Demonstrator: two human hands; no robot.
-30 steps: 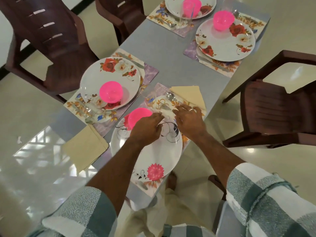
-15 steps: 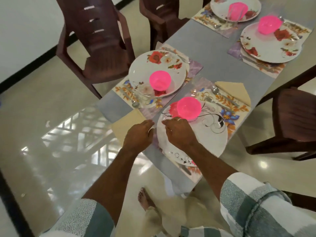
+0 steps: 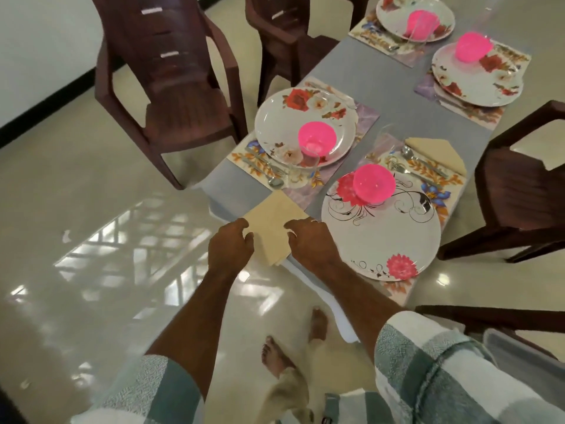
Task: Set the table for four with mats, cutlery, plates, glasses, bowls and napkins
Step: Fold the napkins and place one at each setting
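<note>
Grey and matte, the table (image 3: 394, 84) runs away from the viewer over a glossy cream tiled floor (image 3: 76, 240), flanked by dark brown moulded plastic chairs, one with a slatted back on the far left (image 3: 165, 87) and another along the right edge (image 3: 526, 191). Four floral place mats carry round white plates; the nearest plate (image 3: 382, 237), smooth and printed with black scrolls and red flowers, lies on its mat (image 3: 440, 182) with a translucent pink bowl (image 3: 374, 183) on its far rim. Left of it the second plate (image 3: 305, 127), rose-patterned, holds another pink bowl (image 3: 317, 138), with a clear glass (image 3: 301, 169) at its near edge and steel cutlery (image 3: 263, 169) on the mat beside it. A folded beige napkin (image 3: 437, 149) lies at the far corner of the nearest mat, next to a spoon and fork (image 3: 419, 163). At the table's near left corner lies a second beige napkin (image 3: 272, 224), a soft flat square turned like a diamond, partly overhanging the edge. Both hands are at it: the left hand (image 3: 230, 243) sits at its left edge, fingers loosely curled with the tips touching the cloth, and the right hand (image 3: 312, 240) sits at its right edge, fingers bent down onto it, beside the nearest plate's rim. Whether either hand actually pinches the cloth cannot be told.
</note>
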